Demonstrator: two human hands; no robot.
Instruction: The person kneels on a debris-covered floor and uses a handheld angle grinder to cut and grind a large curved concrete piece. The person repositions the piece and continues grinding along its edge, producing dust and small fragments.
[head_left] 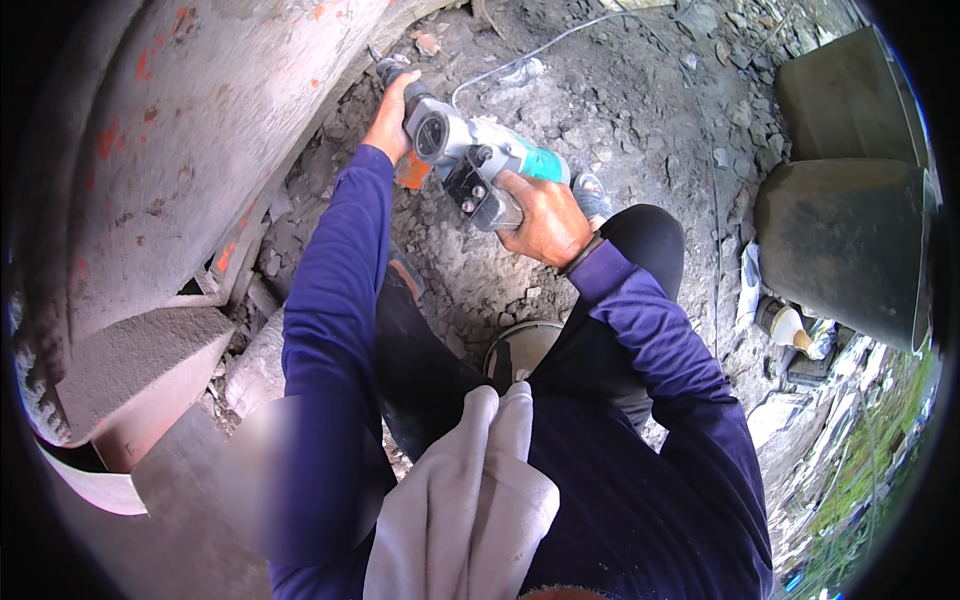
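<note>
A grey and teal rotary hammer is held across in front of me between both hands. My left hand is closed around its front end, just behind the chuck. The bit points up and left, close to the lower edge of a large curved grey shell with orange-red marks; I cannot tell whether it touches. My right hand is wrapped around the rear handle, and its fingers are partly hidden under the tool. An orange piece shows below the tool's front.
A grey cable curves over rubble-strewn ground. Two dark tubs stand at the right, beside a bottle-like container. Concrete blocks lie at the left. Between my legs is a round-rimmed object; a pale cloth hangs in front of me.
</note>
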